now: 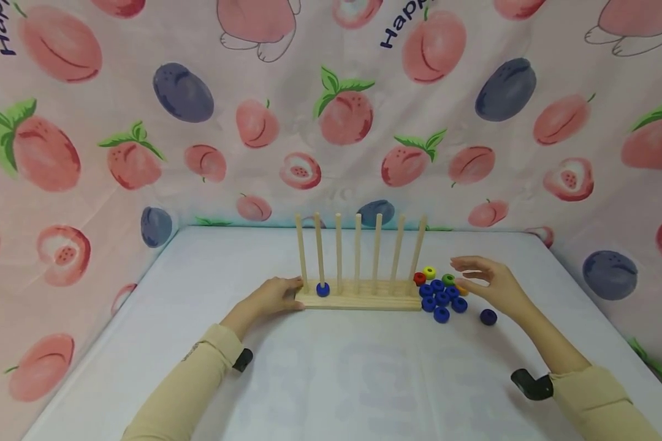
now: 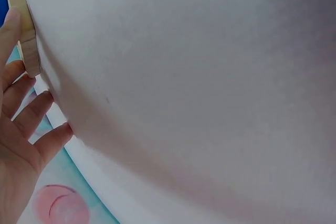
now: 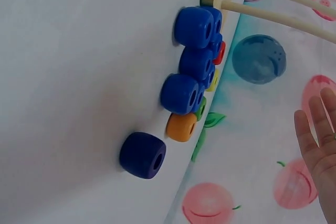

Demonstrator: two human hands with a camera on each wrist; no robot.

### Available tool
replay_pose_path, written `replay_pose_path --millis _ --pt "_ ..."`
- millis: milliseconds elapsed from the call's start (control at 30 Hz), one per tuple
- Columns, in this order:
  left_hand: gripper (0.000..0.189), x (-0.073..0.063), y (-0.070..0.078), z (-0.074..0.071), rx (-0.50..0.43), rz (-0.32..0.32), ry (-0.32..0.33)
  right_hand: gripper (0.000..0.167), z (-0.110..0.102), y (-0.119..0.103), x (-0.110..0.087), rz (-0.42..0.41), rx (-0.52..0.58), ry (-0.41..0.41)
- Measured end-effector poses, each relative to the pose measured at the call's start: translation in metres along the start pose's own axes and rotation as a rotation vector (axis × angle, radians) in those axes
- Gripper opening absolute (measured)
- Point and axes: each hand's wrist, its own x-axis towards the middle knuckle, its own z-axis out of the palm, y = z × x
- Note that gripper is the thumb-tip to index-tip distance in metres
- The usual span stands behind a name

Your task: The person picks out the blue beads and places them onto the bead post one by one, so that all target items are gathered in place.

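A wooden peg rack [image 1: 364, 302] with several upright pegs stands on the table. One blue bead [image 1: 323, 290] sits low on its second peg from the left. The left hand [image 1: 273, 296] grips the rack's left end, thumb at the front; in the left wrist view its other fingers [image 2: 34, 114] spread past the base. Over the beads beside the rack's right end hovers the right hand [image 1: 495, 283], fingers loosely extended and holding nothing. Several blue beads [image 1: 442, 298] cluster there with a red bead [image 1: 420, 278], a yellow bead [image 1: 429, 272], a green bead [image 1: 448, 280] and an orange bead [image 3: 181, 126].
A dark blue bead [image 1: 488, 316] lies apart, to the right of the cluster. The table [image 1: 331, 373] has a white cover, and a fruit-print cloth [image 1: 331, 171] hangs behind and around it. A black device [image 1: 532, 384] is on the right wrist.
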Motion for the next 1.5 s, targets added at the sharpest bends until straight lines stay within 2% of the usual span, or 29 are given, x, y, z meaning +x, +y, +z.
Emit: replay_pose_path --millis 267,600,800,1067,1267,1500 --pt "0.066 0.003 0.0 -0.002 0.017 -0.007 -0.003 0.036 -0.004 0.004 -0.007 0.048 -0.058 -0.013" --pt "0.067 0.004 -0.003 -0.005 0.029 -0.001 0.002 0.042 -0.012 0.013 -0.008 0.119 -0.155 -0.108" --pt "0.067 0.004 -0.005 -0.005 0.018 -0.022 0.002 0.046 -0.013 0.02 -0.011 0.132 -0.164 -0.17" --pt "0.066 0.001 -0.007 0.002 0.0 -0.02 -0.001 0.052 -0.013 0.034 -0.022 0.224 -0.123 -0.283" --pt "0.065 -0.001 -0.008 0.004 0.02 -0.009 0.017 0.052 -0.006 0.047 -0.022 0.276 -0.161 -0.319" --pt "0.063 0.001 -0.002 0.002 0.02 0.018 0.023 0.045 -0.006 0.048 -0.025 0.311 -0.17 -0.362"
